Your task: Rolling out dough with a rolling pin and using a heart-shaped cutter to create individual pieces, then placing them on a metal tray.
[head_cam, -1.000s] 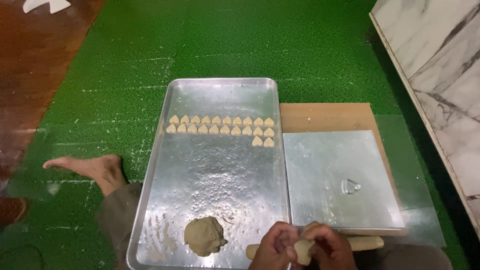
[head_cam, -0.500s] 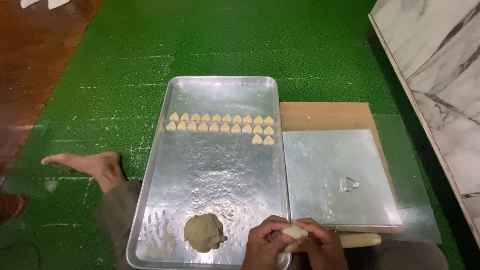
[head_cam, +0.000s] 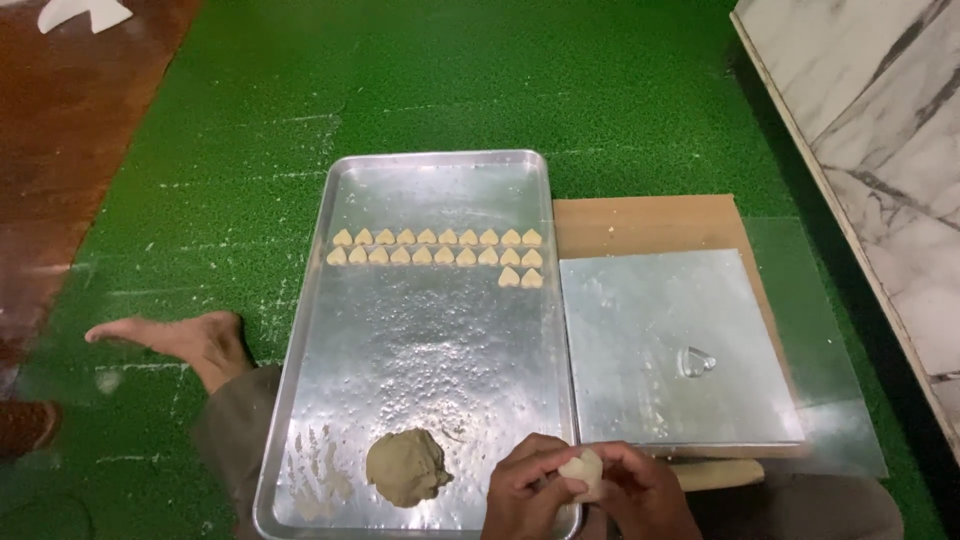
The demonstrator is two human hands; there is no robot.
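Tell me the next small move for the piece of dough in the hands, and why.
Probably set the heart-shaped dough piece, pinched between the left hand and right hand, beside the short third row of hearts on the metal tray: it looks formed, and that row has only two.

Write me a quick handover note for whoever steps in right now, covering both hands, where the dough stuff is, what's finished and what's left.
Hands: left hand and right hand together hold one small pale dough piece at the near edge of the metal tray.
Things: dough lump sits at the tray's near end. Heart cutter lies on the square metal sheet to the right, atop a wooden board. A rolling pin lies just beyond the right hand.
Done: two full rows of heart shaped pieces plus two more starting a third.
Left: the held piece is not yet on the tray; the lump remains unshaped.
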